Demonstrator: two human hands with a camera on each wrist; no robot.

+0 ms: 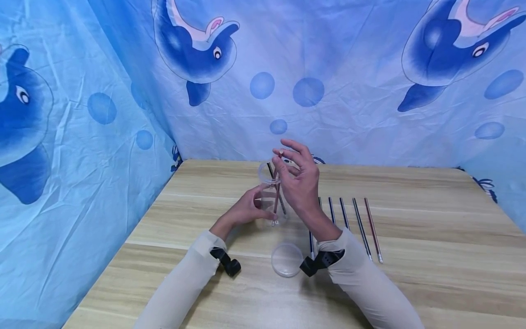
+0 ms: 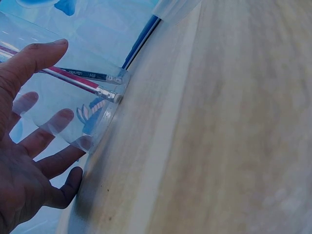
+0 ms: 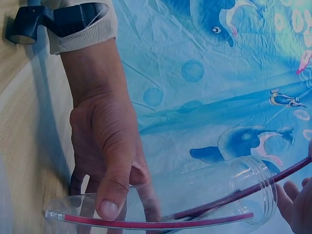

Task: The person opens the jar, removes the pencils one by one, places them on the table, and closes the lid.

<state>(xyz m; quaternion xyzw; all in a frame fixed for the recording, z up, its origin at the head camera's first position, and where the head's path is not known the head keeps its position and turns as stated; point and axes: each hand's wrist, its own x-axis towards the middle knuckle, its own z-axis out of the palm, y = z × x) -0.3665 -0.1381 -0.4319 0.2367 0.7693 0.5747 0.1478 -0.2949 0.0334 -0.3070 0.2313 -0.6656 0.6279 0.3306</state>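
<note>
The left hand [image 1: 246,206] curls around a clear jar [image 1: 269,195], thumb on one side and fingers on the other, seemingly to steady it. The jar stands about upright on the table [image 1: 197,292], its mouth toward twelve o'clock. The right hand [image 1: 300,180], at one o'clock from the jar, pinches a red pencil [image 1: 276,196] near its top, between thumb and fingers; gripping there probably keeps the fingertips clear of the rim. Most of that pencil slants down inside the jar, its metal-tipped end at or near the base. A dark pencil [image 2: 92,75] leans across it, also tip-down. The curved wall bends the view, so whether another red one is inside, I cannot tell.

Farther out, between five and six o'clock from the jar, a round clear lid [image 1: 286,259] lies flat, presumably set aside so the mouth is free. Toward three and four o'clock, five pencils [image 1: 362,228] lie roughly side by side, spaced apart, which likely makes each easy to pick up. Beyond the table, at twelve o'clock, hangs a blue dolphin cloth [image 1: 349,119].
</note>
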